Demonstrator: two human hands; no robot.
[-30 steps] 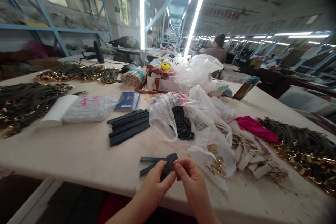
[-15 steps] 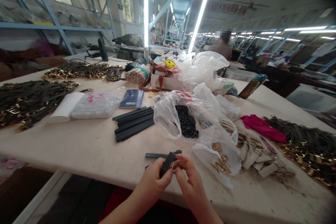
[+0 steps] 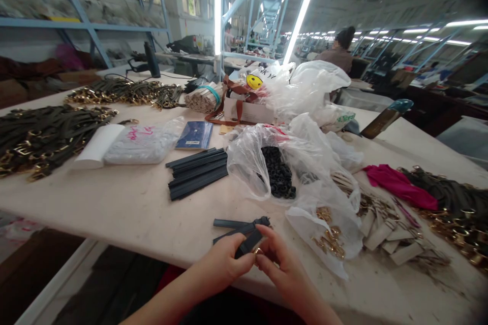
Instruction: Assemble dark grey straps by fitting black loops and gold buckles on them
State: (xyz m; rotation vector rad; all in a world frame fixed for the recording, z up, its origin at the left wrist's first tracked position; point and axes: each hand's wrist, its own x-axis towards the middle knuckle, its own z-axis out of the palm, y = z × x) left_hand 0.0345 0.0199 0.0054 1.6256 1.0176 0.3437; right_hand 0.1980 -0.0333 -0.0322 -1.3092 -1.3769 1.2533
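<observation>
Left hand [image 3: 227,260]: gripping dark strap [image 3: 249,244], fingers curled, over counter [image 3: 133,205] near edge
Right hand [image 3: 277,255]: pinching small gold piece [image 3: 258,251], likely a ring, beside strap
Dark strips [image 3: 197,173]: lying stacked beyond

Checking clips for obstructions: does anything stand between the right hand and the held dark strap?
Nothing visible does. The right hand, holding a small gold metal piece, is right at the dark strap in the left hand. The plastic bag of gold fittings lies to the right, out of the way.
</observation>
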